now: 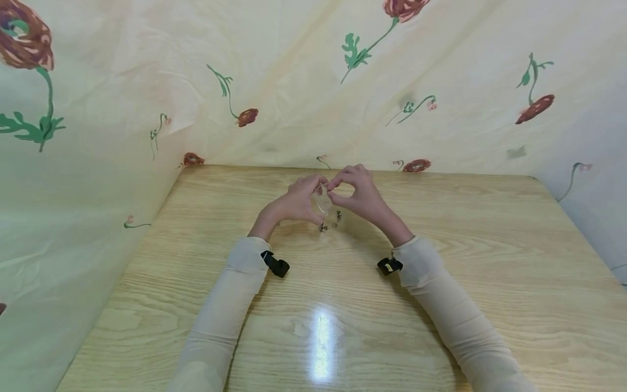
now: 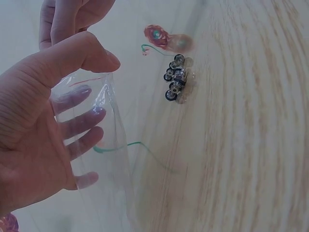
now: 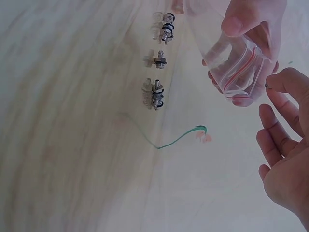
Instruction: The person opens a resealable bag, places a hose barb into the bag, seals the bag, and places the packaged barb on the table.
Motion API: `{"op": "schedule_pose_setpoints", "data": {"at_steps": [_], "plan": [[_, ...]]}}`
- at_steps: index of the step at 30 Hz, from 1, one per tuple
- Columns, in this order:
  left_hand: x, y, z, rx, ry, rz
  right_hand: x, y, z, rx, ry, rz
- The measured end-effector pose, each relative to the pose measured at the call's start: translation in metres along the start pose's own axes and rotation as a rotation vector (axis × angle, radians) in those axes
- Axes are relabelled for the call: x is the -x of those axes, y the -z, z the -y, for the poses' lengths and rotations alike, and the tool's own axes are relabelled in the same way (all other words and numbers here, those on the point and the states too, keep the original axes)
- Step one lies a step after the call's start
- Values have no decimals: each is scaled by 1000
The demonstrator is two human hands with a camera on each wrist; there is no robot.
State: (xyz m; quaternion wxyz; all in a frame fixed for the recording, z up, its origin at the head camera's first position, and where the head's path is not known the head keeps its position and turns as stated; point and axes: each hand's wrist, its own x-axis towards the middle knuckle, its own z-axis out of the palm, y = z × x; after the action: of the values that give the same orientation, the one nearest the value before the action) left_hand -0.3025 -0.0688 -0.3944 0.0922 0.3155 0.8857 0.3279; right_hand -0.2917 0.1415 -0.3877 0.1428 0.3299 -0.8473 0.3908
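Note:
Near the back of the table, my left hand point(image 1: 297, 200) holds a clear zip bag point(image 3: 249, 79) with a red line along its mouth. The bag's mouth gapes in the right wrist view, and left-hand fingers show through the plastic. Beside the mouth, my right hand point(image 1: 360, 197) pinches a tiny metal piece point(image 3: 267, 85) between thumb and forefinger; most of it is hidden. Several small metal fittings point(image 3: 160, 60) with dark rings lie on the table below the hands, in separate groups. The left wrist view shows fittings point(image 2: 176, 79) to the right of the bag.
The wood-grain table point(image 1: 313, 283) reaches back to a hanging flowered cloth point(image 1: 294, 81), which also covers the left side. Black straps point(image 1: 277, 264) sit on both wrists over light sleeves point(image 1: 215, 321). A bright reflection lies on the table's front half.

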Motion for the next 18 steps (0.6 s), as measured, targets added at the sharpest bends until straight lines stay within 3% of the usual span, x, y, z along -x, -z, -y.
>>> {"op": "schedule_pose_setpoints", "data": {"at_steps": [18], "plan": [[1,0,-1,8,-5,-2,0,-5,-1,13,3,32]]}}
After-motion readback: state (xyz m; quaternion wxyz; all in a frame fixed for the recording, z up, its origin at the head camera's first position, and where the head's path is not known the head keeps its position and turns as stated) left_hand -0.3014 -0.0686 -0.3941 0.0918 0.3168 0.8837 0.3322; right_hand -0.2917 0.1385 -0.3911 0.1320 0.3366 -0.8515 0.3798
